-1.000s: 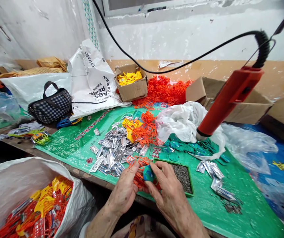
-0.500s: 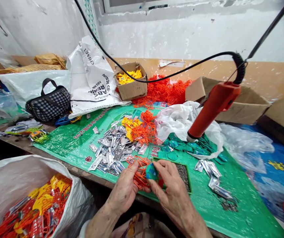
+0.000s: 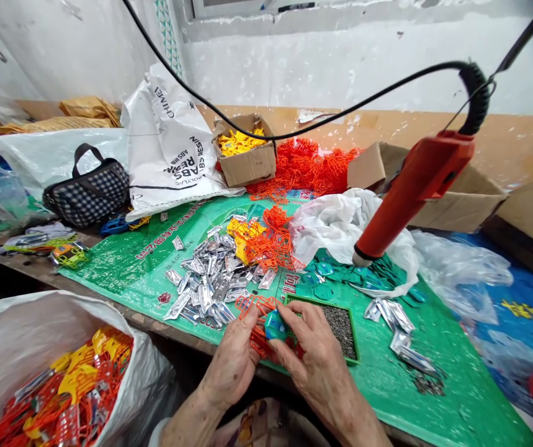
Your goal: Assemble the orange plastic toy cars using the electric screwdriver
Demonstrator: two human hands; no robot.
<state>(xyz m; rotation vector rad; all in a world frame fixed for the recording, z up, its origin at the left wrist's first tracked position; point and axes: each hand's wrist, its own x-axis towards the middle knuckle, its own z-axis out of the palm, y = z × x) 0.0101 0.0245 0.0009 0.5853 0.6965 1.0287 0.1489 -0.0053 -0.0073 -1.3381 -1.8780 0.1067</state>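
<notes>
My left hand is closed around an orange-red plastic lattice frame at the table's front edge. Between the thumb and fingers of my right hand is a flat teal plastic piece, held against the frame; whether the two are joined I cannot tell. Just behind my right hand lies a green-rimmed tray of small dark screws. Silvery metal-looking pieces are heaped to the left, beside orange frames and yellow parts. More teal pieces spill out near a white plastic bag.
A red electric screwdriver hangs by a black cable over the table's right side. At lower left stands a white sack of orange and yellow parts. Cardboard boxes and a checked bag stand along the back.
My right hand has shifted the teal piece slightly over the orange frame, first right, then back left. The hanging screwdriver swung left and then partly back right.
</notes>
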